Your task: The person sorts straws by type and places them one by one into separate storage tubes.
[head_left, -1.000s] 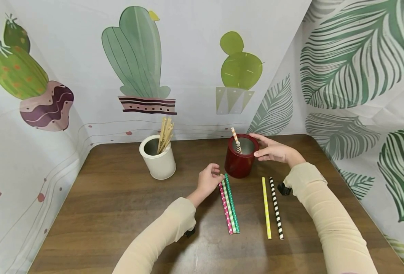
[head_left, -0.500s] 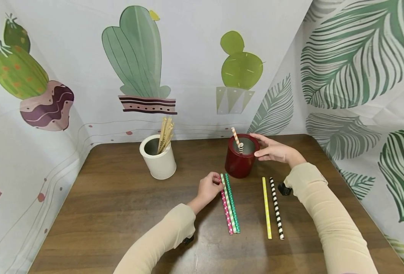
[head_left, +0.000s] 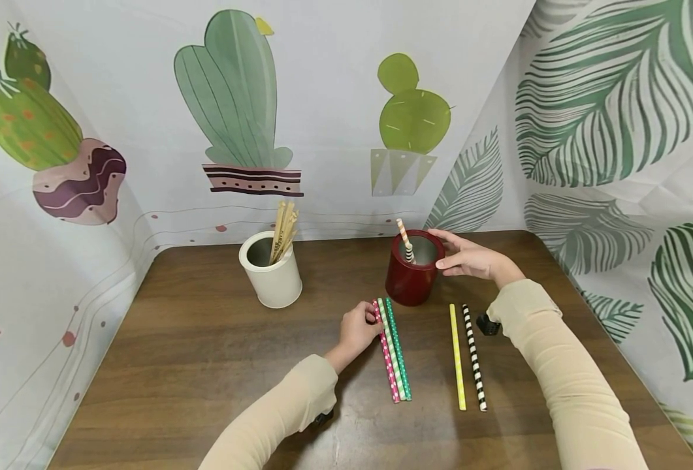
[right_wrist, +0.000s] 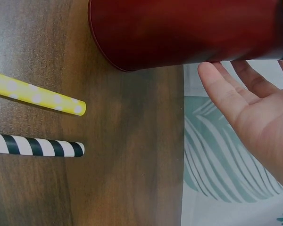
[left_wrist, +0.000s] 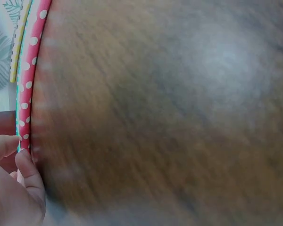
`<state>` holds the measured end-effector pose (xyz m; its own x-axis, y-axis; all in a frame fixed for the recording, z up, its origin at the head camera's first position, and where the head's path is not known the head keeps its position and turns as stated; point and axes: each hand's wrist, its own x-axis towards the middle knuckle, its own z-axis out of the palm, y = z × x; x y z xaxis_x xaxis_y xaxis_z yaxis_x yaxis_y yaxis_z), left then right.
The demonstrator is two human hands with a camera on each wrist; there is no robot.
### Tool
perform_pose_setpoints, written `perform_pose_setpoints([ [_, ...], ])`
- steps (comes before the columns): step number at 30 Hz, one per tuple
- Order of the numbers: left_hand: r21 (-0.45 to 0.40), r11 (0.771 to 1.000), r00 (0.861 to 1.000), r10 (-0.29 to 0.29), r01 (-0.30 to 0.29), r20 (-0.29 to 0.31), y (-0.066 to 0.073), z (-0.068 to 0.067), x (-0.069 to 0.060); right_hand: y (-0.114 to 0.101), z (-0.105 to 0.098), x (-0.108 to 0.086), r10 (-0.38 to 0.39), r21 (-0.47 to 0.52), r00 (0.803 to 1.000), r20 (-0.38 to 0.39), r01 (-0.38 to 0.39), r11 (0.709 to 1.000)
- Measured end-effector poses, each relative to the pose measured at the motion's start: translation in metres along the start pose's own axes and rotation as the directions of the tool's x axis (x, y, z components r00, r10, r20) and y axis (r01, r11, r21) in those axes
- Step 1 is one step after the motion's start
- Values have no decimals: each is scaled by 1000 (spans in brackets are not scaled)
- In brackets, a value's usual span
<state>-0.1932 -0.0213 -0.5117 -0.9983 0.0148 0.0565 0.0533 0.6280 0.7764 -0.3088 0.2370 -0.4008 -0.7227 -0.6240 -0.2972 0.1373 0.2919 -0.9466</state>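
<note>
imo this is the grab step, left hand (head_left: 358, 331) pinching the pink straw (head_left: 389, 362) on the table (head_left: 193, 339) near the red can (head_left: 409, 285), right hand (head_left: 471, 260) resting relaxed fingers against it, so next probably needs a clean lift

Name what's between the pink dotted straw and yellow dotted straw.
Beside the pink straw: a green-and-white striped straw, a teal dotted straw, then bare brown tabletop; head view shows it.
</note>
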Motion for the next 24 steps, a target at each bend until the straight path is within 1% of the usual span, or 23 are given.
perform_pose_setpoints([
  [3,6,1000,1000,-16,16,-4,0,0,0,-1,1,0,8,2,1000,-6,-8,1000],
  [5,13,999,999,-35,35,1,1,0,1,-5,4,-1,46,13,998,-35,-45,999],
  [9,35,998,998,-61,60,16,3,-1,2,-6,5,0,74,43,996,-57,-72,996],
  [13,65,996,997,-69,67,36,4,-2,3,-2,3,2,65,42,997,-51,-63,997],
  [18,78,994,995,-83,79,59,4,-4,5,-1,1,2,55,28,998,-39,-54,998],
  [21,84,994,995,-76,70,61,3,-5,6,-1,2,2,58,31,997,-42,-57,998],
  [24,113,992,996,-64,57,64,4,-7,7,-2,2,2,63,39,997,-47,-61,997],
])
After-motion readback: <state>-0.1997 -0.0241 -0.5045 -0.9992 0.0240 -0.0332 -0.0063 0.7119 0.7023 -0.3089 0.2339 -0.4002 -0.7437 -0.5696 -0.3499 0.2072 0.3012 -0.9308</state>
